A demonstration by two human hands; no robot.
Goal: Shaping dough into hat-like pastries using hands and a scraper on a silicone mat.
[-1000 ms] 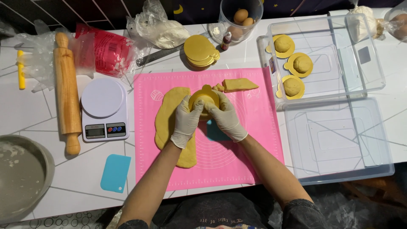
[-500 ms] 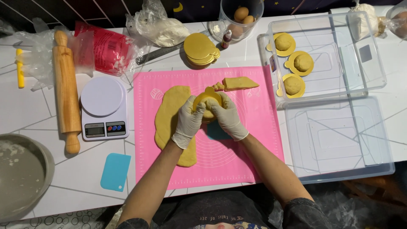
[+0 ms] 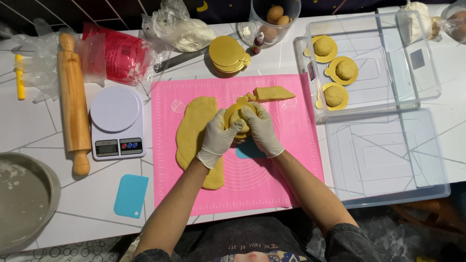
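While cupped, dough ball (image 3: 239,121) sits between fingers (image 3: 252,115).

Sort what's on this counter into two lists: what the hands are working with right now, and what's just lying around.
In use:
left hand
right hand
dough ball on a gold disc
pink mat
rolled dough sheet

Lying about:
rolling pin
kitchen scale
blue scraper
metal pan
jar of eggs

Bright, even overhead light, sharp focus, soft shadows, slight wide-angle edge bending.
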